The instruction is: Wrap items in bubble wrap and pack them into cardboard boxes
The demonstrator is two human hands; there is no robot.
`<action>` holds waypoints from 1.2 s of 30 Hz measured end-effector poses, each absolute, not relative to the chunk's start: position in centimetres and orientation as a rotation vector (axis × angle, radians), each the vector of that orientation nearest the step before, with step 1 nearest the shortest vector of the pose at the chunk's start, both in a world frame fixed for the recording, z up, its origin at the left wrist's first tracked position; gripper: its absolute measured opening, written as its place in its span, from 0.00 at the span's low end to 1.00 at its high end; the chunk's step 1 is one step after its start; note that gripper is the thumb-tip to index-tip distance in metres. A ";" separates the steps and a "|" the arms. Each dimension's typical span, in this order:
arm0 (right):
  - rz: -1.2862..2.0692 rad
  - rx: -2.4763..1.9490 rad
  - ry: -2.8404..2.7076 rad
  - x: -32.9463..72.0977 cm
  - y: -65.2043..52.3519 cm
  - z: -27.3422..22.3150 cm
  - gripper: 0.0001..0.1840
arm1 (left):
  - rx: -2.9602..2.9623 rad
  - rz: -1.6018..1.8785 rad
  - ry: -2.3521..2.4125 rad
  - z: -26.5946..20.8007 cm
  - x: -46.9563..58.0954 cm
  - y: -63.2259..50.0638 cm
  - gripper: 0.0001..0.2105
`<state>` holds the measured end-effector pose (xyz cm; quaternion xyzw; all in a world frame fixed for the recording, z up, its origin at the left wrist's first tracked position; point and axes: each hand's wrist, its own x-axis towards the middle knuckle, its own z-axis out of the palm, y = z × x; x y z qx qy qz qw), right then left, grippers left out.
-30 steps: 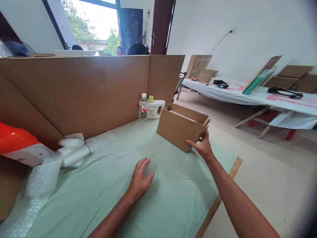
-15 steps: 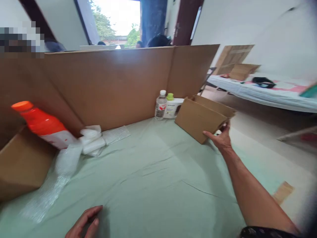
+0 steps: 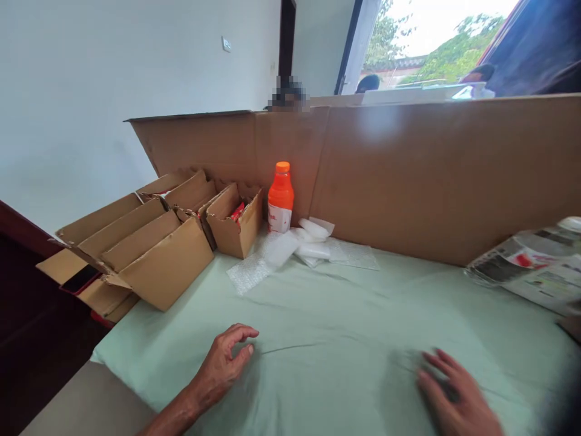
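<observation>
My left hand [image 3: 226, 357] hovers above the green cloth [image 3: 336, 381], holding nothing, with thumb and fingers apart. Over the same cloth at the lower right, my right hand [image 3: 458, 396] is slightly blurred, its fingers apart and nothing in it. Beyond my left hand lie folded bubble wrap [image 3: 254, 266] and white packing pieces [image 3: 314, 249]. An orange bottle [image 3: 280, 200] with a white label stands upright behind them. At the right edge are a clear plastic bottle [image 3: 521, 257] and a white jug [image 3: 551, 281], which look tilted in this view.
Several open cardboard boxes [image 3: 166, 266] stand along the left side, and one small box [image 3: 236, 227] holds something red. A tall cardboard panel [image 3: 408, 181] closes off the back. People's heads show beyond it. The table's left edge drops off at the lower left.
The view has swung left. My right hand has let go of the cardboard box and come back over the cloth. My left hand has moved further into view.
</observation>
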<state>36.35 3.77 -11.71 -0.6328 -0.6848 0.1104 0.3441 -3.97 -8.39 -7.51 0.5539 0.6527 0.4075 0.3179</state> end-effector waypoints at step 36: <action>0.187 -0.777 -3.001 2.3 12.2 -6.8 0.13 | 1.878 1.234 1.780 -6.1 -13.7 -3.4 0.12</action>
